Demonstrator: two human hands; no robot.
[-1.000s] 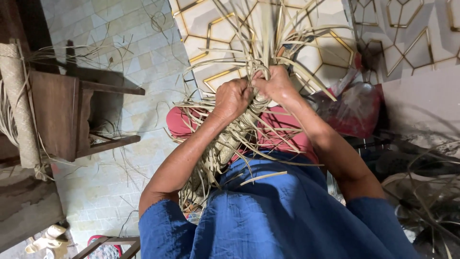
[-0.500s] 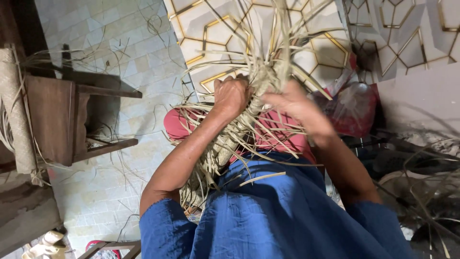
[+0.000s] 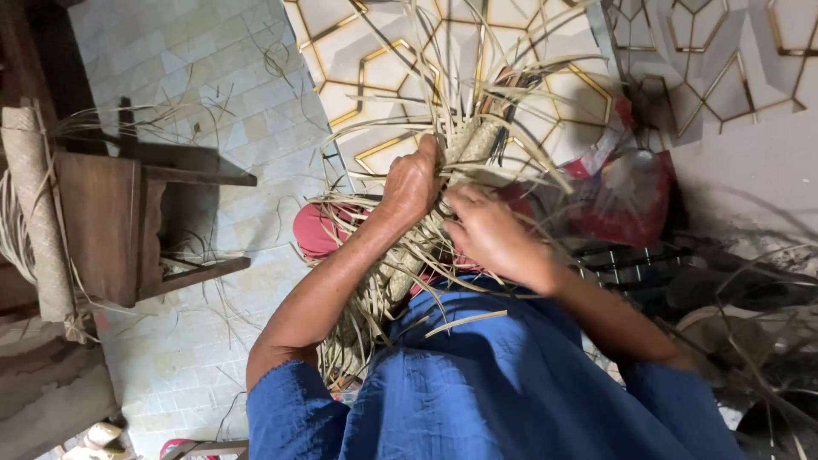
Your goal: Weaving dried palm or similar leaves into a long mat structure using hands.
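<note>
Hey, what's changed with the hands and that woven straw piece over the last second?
The right hand has let go of the top of the pale woven straw strip and dropped lower, toward the body, beside the weave. The left hand still grips the strip near its loose upright strands. The dark wooden chair and the rolled mat stayed put.

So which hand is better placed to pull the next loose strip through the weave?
Probably the right hand: it rests loosely on the pale woven straw strip piece, fingers free. The left hand is clenched around the bundle, steadying it.
</note>
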